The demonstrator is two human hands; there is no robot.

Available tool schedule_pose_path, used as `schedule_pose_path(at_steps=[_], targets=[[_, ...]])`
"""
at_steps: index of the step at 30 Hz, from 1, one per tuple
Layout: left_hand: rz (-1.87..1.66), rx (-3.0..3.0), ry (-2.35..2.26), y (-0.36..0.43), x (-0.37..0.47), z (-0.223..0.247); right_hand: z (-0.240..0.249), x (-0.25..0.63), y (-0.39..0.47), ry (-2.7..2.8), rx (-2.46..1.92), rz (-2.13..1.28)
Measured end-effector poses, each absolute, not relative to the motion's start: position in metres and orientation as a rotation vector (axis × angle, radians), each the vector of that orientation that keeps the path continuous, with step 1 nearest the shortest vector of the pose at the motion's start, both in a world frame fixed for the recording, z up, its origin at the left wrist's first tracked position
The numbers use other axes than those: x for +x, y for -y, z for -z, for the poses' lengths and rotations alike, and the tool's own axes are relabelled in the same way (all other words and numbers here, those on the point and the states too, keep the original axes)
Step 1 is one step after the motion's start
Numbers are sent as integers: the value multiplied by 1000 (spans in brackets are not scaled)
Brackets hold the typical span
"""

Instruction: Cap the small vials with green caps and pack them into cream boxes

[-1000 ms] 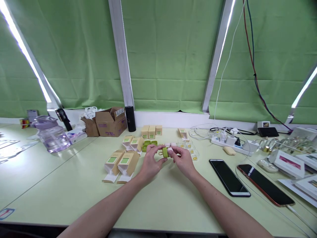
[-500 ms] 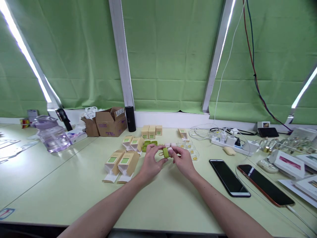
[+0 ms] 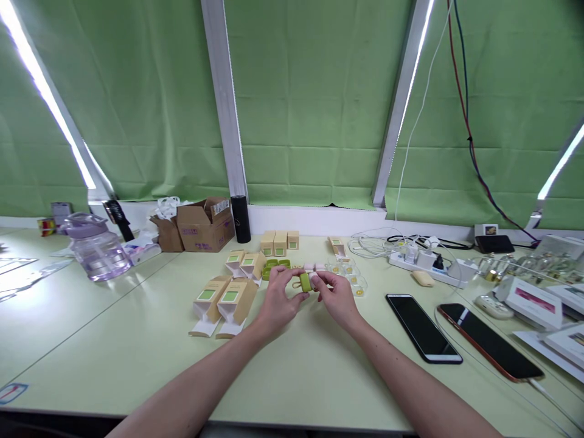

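Between the fingertips of my left hand (image 3: 281, 299) is a small green case (image 3: 305, 281) with a tan loop on its left side. My right hand (image 3: 336, 297) pinches a small whitish piece (image 3: 312, 278) against the right side of the case; my fingers partly hide it. Just behind my hands lie more green cases (image 3: 270, 268) and a few pale pink-white pieces (image 3: 314, 266). Clear round-celled plastic packs (image 3: 359, 286) with yellow centres rest beyond my right hand. Left of my left hand are opened kraft boxes (image 3: 237, 299) with green labels and white flaps.
Closed kraft boxes (image 3: 280, 243) stand farther back, near a black cylinder (image 3: 240, 219) and a cardboard carton (image 3: 205, 228). A purple jug (image 3: 98, 250) is at left. Two phones (image 3: 423, 327), a power strip (image 3: 426, 269) and cables lie at right.
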State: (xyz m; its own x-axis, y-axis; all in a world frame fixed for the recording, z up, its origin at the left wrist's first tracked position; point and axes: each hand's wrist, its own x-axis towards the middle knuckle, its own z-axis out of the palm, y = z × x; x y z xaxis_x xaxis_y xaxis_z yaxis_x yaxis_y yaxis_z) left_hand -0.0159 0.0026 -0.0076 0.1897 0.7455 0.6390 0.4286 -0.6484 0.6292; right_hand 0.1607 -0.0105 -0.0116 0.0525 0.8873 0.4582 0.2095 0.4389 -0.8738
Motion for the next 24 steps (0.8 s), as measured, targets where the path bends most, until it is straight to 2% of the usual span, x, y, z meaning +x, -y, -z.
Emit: schedule_pose_path(at_steps=[16,24], targets=[[-1412,2165,-1101,-2,-15,11,16,159,12,1427,-1082,-706],[-1359,2366,-1110,2,-14,9,13,160,12,1461,-1064,-678]])
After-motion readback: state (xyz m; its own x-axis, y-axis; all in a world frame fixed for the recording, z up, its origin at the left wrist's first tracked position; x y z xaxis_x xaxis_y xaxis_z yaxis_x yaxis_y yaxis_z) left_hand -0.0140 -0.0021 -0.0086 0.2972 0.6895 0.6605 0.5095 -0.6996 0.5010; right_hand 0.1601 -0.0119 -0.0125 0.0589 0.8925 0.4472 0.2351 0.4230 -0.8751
